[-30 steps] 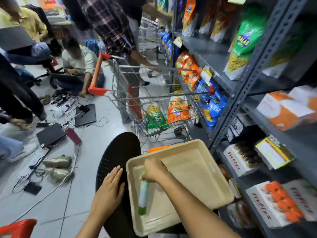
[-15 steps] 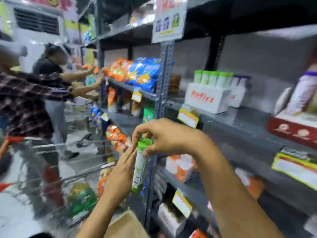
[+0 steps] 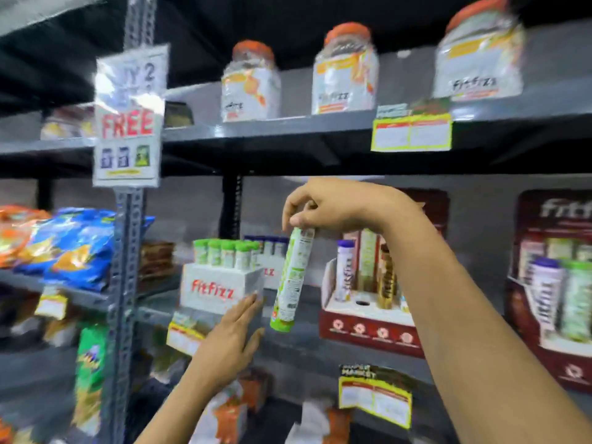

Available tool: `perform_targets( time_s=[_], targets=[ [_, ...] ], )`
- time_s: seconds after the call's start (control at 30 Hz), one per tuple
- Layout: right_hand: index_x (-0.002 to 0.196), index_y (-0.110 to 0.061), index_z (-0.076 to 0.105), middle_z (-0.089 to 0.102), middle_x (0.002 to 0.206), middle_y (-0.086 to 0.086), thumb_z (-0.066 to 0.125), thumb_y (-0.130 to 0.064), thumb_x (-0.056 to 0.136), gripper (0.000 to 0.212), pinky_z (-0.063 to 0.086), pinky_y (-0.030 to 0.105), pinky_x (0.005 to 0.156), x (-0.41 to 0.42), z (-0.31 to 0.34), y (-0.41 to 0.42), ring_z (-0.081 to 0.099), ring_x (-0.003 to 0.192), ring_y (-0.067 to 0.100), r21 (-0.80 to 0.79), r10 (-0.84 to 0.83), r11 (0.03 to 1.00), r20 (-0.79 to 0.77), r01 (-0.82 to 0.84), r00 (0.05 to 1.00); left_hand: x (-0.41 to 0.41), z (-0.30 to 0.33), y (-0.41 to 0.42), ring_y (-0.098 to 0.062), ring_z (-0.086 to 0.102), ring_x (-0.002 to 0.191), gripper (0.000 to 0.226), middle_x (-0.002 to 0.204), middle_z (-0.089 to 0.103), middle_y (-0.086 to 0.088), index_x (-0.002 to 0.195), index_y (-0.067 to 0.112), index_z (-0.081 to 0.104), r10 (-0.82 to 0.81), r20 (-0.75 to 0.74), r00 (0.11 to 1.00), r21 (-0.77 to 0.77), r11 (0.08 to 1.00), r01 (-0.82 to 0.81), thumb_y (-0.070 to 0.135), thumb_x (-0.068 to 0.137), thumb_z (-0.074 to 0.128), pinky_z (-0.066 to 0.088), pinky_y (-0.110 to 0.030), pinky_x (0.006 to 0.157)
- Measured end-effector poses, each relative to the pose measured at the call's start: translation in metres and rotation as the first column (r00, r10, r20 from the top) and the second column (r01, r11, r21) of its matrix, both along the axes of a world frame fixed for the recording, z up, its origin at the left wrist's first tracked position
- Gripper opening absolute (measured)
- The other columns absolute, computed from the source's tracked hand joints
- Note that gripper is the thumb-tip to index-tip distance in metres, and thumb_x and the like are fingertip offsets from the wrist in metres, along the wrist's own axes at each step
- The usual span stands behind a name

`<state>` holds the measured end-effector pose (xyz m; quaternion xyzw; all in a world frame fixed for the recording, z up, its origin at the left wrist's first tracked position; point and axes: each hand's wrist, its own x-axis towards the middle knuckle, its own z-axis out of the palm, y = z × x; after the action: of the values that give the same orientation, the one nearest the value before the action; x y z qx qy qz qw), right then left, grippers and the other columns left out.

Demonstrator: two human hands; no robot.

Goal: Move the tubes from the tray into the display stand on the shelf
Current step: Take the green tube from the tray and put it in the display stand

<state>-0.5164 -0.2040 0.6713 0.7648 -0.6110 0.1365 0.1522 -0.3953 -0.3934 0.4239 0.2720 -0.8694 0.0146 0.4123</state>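
Note:
My right hand (image 3: 336, 205) is shut on the cap end of a green and white tube (image 3: 292, 280), which hangs nearly upright in front of the shelf. To its left on the shelf (image 3: 307, 342) stands a white display stand (image 3: 217, 288) with several green-capped tubes (image 3: 226, 253) in it. My left hand (image 3: 232, 341) is open with fingers apart, its fingertips at the stand's lower right corner. The tray is out of view.
A dark red display box (image 3: 368, 318) with a few tubes stands to the right of the tube, a larger one (image 3: 557, 283) further right. Jars (image 3: 344, 70) line the shelf above. Snack bags (image 3: 69, 245) lie to the left, past a grey upright post (image 3: 126, 251) with a sign.
The view has swung up from the tray to the shelf. My right hand has carried the tube up and right, close to the white stand. My left hand has let go of it and reached the stand.

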Motion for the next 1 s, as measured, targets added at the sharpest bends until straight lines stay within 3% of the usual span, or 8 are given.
perform_targets(
  time_s=[0.1,0.17,0.23,0.43,0.57,0.7,0.83,1.0],
  targets=[
    [0.114,-0.016,0.069,0.063,0.079,-0.012,0.054,-0.012,0.095,0.024,0.038,0.005,0.055,-0.023,0.01,-0.001,0.053,0.064,-0.001,0.053,-0.081,0.995,0.002,0.08,0.997,-0.026,0.004,-0.01,-0.015,0.022,0.142,0.079,0.151,0.023,0.007,0.144,0.019,0.031,-0.042,0.025,0.999,0.049,0.998,0.041,0.063,0.079,0.021,0.019,-0.024,0.11],
    [0.12,-0.016,0.065,0.067,0.104,0.004,0.052,-0.008,0.096,0.028,0.047,0.016,0.064,-0.037,0.011,-0.003,0.057,0.077,0.013,0.097,-0.143,0.986,0.041,0.138,0.989,-0.043,0.008,-0.012,-0.015,0.02,0.142,0.084,0.152,0.023,0.004,0.145,0.017,0.03,-0.071,0.066,0.995,0.081,0.995,0.065,0.064,0.076,0.017,0.017,-0.023,0.11],
    [0.121,-0.014,0.065,0.065,0.112,0.009,0.051,-0.003,0.095,0.032,0.054,0.028,0.073,-0.05,0.011,-0.008,0.059,0.082,0.017,0.108,-0.204,0.974,0.056,0.197,0.977,-0.058,0.011,-0.011,-0.015,0.02,0.142,0.088,0.154,0.025,0.0,0.144,0.014,0.031,-0.089,0.104,0.991,0.103,0.992,0.078,0.065,0.074,0.015,0.015,-0.023,0.112],
    [0.108,-0.011,0.075,0.071,0.11,0.01,0.053,0.002,0.086,0.033,0.053,0.022,0.065,-0.086,0.005,-0.023,0.061,0.076,0.014,0.122,-0.355,0.931,0.098,0.343,0.93,-0.082,0.018,-0.021,-0.019,0.026,0.14,0.057,0.153,0.03,-0.005,0.142,0.011,0.036,-0.068,0.232,0.97,0.191,0.981,0.023,0.045,0.096,0.038,0.019,-0.029,0.113],
    [0.099,-0.012,0.078,0.073,0.104,0.007,0.064,0.0,0.085,0.024,0.052,0.024,0.066,-0.107,0.001,-0.031,0.062,0.078,0.014,0.118,-0.4,0.915,0.136,0.386,0.906,-0.087,0.018,-0.026,-0.022,0.041,0.131,0.052,0.148,0.04,0.001,0.132,0.02,0.046,-0.019,0.385,0.923,0.252,0.964,-0.085,0.052,0.094,0.033,0.036,-0.037,0.105],
    [0.099,-0.016,0.077,0.073,0.11,0.005,0.068,-0.007,0.086,0.019,0.053,0.034,0.086,-0.12,-0.005,-0.042,0.066,0.104,0.024,0.147,-0.405,0.911,0.136,0.386,0.904,-0.09,0.02,-0.026,-0.018,0.029,0.139,0.057,0.155,0.027,0.0,0.144,0.018,0.032,-0.046,0.438,0.898,0.277,0.957,-0.086,0.05,0.096,0.03,0.025,-0.032,0.112],
    [0.106,-0.014,0.068,0.067,0.109,0.003,0.066,-0.002,0.086,0.024,0.048,0.018,0.07,-0.125,-0.008,-0.052,0.061,0.1,0.017,0.124,-0.361,0.932,0.221,0.341,0.906,-0.089,0.022,-0.023,-0.016,0.024,0.141,0.059,0.156,0.023,0.001,0.146,0.018,0.027,-0.044,0.452,0.891,0.284,0.954,-0.097,0.05,0.096,0.028,0.02,-0.031,0.114],
    [0.107,-0.012,0.061,0.068,0.106,0.005,0.065,0.0,0.086,0.024,0.048,0.019,0.073,-0.129,-0.012,-0.062,0.063,0.102,0.019,0.094,-0.332,0.943,0.268,0.318,0.905,-0.087,0.023,-0.019,-0.015,0.021,0.142,0.059,0.157,0.021,0.002,0.147,0.019,0.024,-0.04,0.482,0.875,0.282,0.953,-0.112,0.051,0.097,0.025,0.018,-0.031,0.115]
  ],
)
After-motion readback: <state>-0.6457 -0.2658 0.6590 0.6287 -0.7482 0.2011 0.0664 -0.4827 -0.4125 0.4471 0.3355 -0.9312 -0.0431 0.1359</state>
